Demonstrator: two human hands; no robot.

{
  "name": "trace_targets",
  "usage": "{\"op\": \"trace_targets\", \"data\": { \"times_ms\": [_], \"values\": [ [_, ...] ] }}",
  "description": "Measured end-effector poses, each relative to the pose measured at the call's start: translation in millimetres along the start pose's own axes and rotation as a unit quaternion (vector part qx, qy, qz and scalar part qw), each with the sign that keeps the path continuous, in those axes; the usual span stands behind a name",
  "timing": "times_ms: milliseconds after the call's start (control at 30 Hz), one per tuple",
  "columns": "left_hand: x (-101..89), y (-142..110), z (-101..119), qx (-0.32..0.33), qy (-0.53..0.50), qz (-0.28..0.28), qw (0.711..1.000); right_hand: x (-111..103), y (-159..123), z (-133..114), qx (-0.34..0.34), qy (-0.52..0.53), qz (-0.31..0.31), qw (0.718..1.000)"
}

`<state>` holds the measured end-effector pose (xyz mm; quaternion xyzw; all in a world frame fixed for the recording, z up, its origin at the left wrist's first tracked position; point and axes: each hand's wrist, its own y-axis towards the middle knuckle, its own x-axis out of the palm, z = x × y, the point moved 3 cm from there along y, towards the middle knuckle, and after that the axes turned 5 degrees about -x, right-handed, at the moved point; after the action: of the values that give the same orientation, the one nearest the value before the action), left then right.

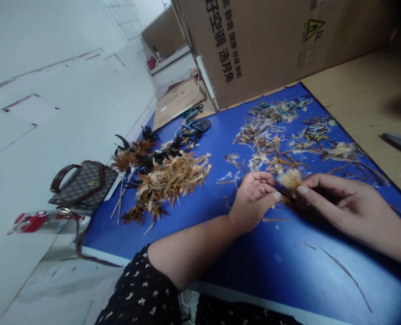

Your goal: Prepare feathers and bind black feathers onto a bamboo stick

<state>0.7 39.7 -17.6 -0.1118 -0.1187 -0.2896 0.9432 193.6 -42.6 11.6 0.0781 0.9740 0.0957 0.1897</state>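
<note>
Blue table (241, 273): feather pile (173, 178) by the left edge (seemingly done), far-edge scraps (266, 124) perhaps pending; right hand (351, 210) pinches a tuft (290, 179), left hand (251, 205) half-curled, grip unclear.

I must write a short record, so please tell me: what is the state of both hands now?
Left hand: half-curled; whether it holds anything cannot be told.
Right hand: closed, pinching a fluffy, tan feather tuft.

The right hand (349, 207) hides part of the tan feather tuft (289, 179); whether the left hand (253, 197) touches it is unclear. The top edge crops the cardboard box (271, 49), the right edge a blurred dark object (399, 143).
</note>
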Motion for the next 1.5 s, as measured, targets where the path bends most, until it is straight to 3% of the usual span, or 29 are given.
{"op": "trace_targets", "data": {
  "times_ms": [200,333,567,867,1400,1500],
  "values": [
    [-0.6,0.2,-2.2,-0.017,0.011,-0.007,1.000,1.8,3.0,-6.0,-0.067,-0.031,-0.033,0.997],
    [-0.4,-0.1,-2.2,-0.026,0.016,-0.007,1.000,2.8,1.7,-3.8,-0.053,-0.036,-0.045,0.997],
    [1.3,-0.9,0.4,-0.024,0.036,-0.006,0.999,2.0,-0.1,8.0,0.040,0.011,-0.016,0.999],
    [8.1,-5.6,6.1,-0.052,0.085,-0.025,0.995,4.6,3.7,-0.1,-0.015,0.037,-0.058,0.998],
    [8.0,-8.3,6.6,-0.046,0.110,-0.034,0.992,0.8,2.0,7.9,0.034,0.031,0.048,0.998],
    [8.1,-8.7,7.4,-0.045,0.105,-0.035,0.993,0.7,1.5,13.5,0.020,0.026,0.031,0.999]
  ]
}}
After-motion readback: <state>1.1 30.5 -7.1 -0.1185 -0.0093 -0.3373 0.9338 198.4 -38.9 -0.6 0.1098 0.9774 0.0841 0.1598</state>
